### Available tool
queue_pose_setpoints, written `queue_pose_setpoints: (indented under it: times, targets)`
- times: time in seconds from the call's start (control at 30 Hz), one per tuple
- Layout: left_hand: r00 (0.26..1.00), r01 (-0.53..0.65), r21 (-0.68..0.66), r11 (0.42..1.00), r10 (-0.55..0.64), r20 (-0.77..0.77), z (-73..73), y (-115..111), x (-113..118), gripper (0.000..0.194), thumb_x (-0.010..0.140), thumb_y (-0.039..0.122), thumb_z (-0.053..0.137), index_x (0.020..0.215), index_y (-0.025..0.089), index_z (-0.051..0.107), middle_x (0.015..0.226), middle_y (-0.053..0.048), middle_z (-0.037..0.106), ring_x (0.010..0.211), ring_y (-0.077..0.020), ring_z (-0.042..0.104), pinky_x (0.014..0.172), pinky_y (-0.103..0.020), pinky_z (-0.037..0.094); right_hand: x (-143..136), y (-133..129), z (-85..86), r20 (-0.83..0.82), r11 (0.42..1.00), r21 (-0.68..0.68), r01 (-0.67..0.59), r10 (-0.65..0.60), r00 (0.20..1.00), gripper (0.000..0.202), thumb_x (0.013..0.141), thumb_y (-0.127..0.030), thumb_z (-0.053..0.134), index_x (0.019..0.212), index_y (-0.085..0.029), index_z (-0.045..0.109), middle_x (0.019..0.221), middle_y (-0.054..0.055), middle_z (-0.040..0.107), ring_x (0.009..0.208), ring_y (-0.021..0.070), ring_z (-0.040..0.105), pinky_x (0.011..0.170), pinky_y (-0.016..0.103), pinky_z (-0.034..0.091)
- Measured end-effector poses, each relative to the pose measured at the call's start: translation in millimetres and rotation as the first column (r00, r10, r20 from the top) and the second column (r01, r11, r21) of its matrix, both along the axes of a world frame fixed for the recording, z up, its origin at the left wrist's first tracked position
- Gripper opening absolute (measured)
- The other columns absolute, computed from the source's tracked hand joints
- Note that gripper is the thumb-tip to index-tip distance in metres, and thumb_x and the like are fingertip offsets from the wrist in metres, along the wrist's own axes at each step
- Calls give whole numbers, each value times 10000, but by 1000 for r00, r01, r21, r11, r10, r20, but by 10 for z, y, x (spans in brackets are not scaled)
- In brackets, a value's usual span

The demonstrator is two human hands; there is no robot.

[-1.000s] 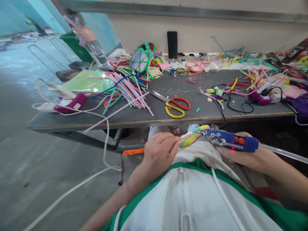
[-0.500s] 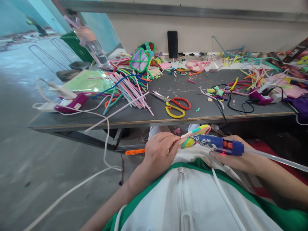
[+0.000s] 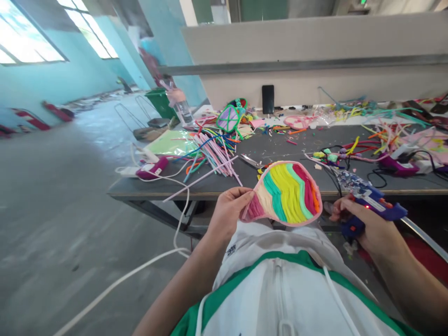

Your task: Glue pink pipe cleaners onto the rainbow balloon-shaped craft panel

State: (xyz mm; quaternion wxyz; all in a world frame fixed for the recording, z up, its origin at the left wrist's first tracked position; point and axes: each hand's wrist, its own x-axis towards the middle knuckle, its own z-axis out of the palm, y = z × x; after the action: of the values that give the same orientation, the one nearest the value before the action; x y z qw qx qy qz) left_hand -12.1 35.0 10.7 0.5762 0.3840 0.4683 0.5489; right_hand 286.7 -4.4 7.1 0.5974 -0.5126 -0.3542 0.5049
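Observation:
My left hand (image 3: 233, 210) pinches the narrow left end of a flat, rounded craft piece (image 3: 289, 193). Its pink edge surrounds wavy stripes of yellow, teal, mint, magenta and orange that look like pipe cleaners. The striped face is turned up towards me, above my lap at the table's front edge. Off to the right, my right hand (image 3: 367, 226) is wrapped round the handle of a blue glue gun (image 3: 374, 196). A red light glows on the gun and a clear glue stick (image 3: 427, 240) sticks out behind. The gun's nozzle is apart from the craft piece.
Scissors (image 3: 251, 161) lie partly hidden behind the craft piece. Pink pipe cleaners (image 3: 215, 154) are heaped at left, near a purple power strip (image 3: 153, 169) with a white cable. A phone (image 3: 268, 99) leans on the back panel. More craft scraps and cords lie on the right.
The craft piece has been raised and turned from edge-on to face-up in my left hand. My right hand has drawn the glue gun away to the right. The head view has tilted up.

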Motion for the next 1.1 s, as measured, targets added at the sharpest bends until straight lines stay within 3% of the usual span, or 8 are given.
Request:
queue_pose_setpoints:
  times: [0.23, 0.4, 0.53, 0.8, 1.1]
  targets:
    - [987, 3, -46, 999, 4, 159, -62, 8, 85, 285, 585, 317, 859, 749, 122, 731, 606, -21, 690, 456, -92, 577, 467, -194, 451, -129, 69, -224, -256, 999, -31, 20, -27, 966, 228, 630, -301, 832, 722, -181, 661, 660, 13, 650, 593, 142, 609, 555, 243, 546]
    - [987, 34, -45, 998, -27, 160, -73, 24, 67, 273, 590, 313, 858, 746, 126, 735, 594, -17, 687, 438, -89, 568, 442, -187, 430, -211, 101, -378, -288, 999, -45, -24, 10, 958, 219, 665, -297, 816, 823, -224, 683, 695, -15, 660, 610, 148, 630, 560, 262, 563]
    - [985, 98, -75, 992, -86, 152, -66, 24, 37, 265, 574, 286, 868, 729, 120, 731, 575, -13, 676, 436, -88, 568, 437, -184, 432, -179, 126, -468, -220, 998, -62, -32, 18, 975, 206, 673, -317, 796, 799, -234, 656, 681, -14, 664, 606, 169, 639, 575, 290, 565]
    - [976, 153, -126, 980, -130, 177, -117, 51, 64, 271, 560, 272, 876, 712, 113, 717, 563, -3, 659, 434, -85, 565, 439, -185, 453, -149, 100, -479, -173, 996, -63, -56, 45, 984, 189, 691, -368, 778, 756, -241, 654, 691, -2, 676, 614, 183, 641, 607, 325, 551]
    - [983, 39, -88, 995, -22, 183, -185, 95, 96, 284, 573, 298, 865, 740, 112, 729, 603, -26, 690, 477, -99, 588, 483, -198, 464, -173, 69, -452, -281, 994, -39, -98, 83, 956, 175, 724, -335, 778, 780, -221, 657, 727, -11, 651, 655, 143, 608, 588, 267, 519]
